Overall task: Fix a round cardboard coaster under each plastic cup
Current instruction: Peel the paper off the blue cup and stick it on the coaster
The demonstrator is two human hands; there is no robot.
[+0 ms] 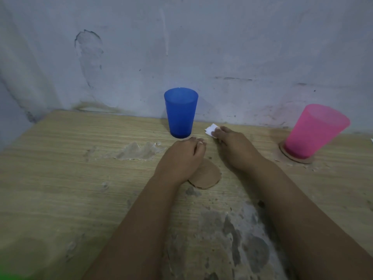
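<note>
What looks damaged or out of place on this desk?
The tabletop is badly worn: veneer peeled in grey patches near the front and behind the left hand. The blue cup stands on bare wood, its loose coaster lying under that hand. The pink cup already sits on its coaster.

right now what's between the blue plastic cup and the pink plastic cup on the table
In the head view, the right hand pinching a small white paper scrap lies between the blue plastic cup and pink plastic cup.

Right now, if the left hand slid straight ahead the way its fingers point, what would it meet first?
Probably the base of the translucent blue plastic cup; the left hand already lies just short of it, though depth is unclear.
</note>
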